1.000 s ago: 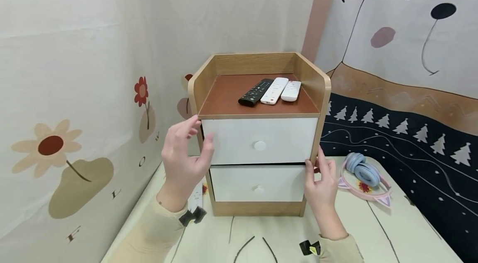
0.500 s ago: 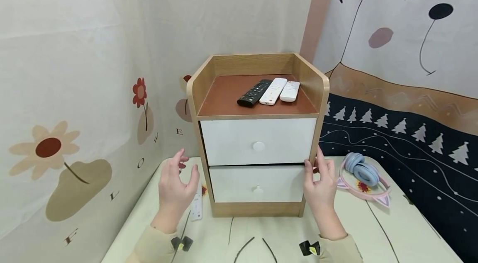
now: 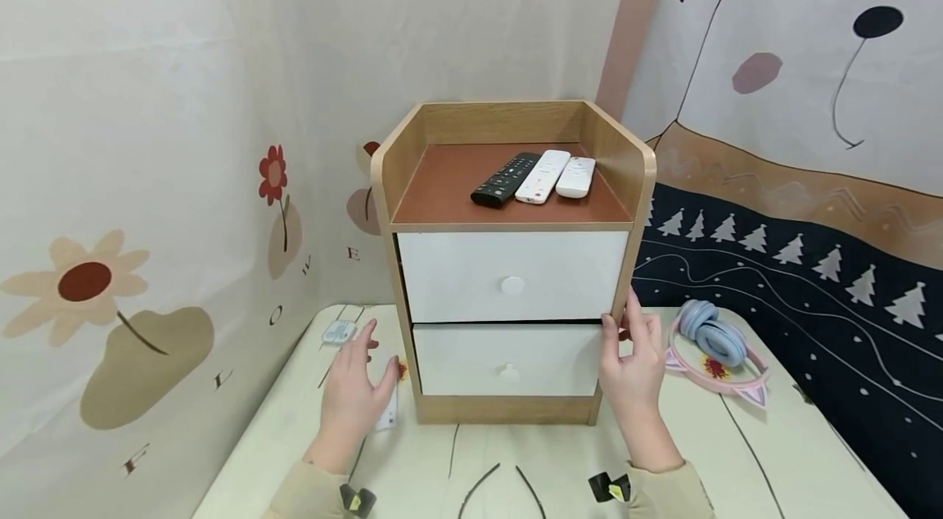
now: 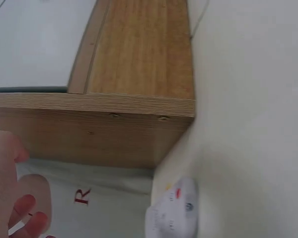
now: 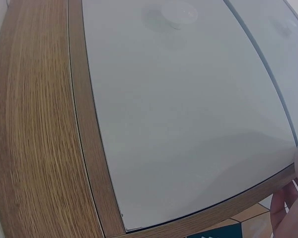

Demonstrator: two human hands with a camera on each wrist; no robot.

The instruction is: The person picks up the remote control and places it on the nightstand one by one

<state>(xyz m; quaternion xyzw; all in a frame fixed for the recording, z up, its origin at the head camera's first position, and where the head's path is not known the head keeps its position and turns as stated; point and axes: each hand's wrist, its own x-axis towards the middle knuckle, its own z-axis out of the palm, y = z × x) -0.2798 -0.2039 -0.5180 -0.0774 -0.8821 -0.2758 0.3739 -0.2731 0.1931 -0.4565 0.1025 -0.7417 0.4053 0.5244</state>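
Observation:
A small wooden drawer cabinet point(image 3: 508, 410) stands upright with two white drawers, the upper drawer point(image 3: 457, 277) and the lower drawer point(image 3: 457, 361), each with a round knob. On its brown top shelf lie a black remote control point(image 3: 504, 180), a white remote control point(image 3: 543, 177) and a shorter white remote control point(image 3: 575, 178). My right hand point(image 3: 633, 359) holds the cabinet's right edge, thumb in front and fingers along the side. My left hand point(image 3: 352, 400) hovers left of the cabinet, fingers apart, touching nothing visible. Another white remote control point(image 3: 388, 414) lies behind it, partly hidden.
Blue headphones point(image 3: 713, 334) with a pink cat-ear band lie right of the cabinet. A small pale blue-white object point(image 3: 339, 331) sits at the table's back left. Printed cloth walls point(image 3: 471, 28) enclose the table point(image 3: 516, 470).
My left hand has left the cabinet's upper left corner and moved down and leftward to beside the lower drawer. The right hand stays on the right edge.

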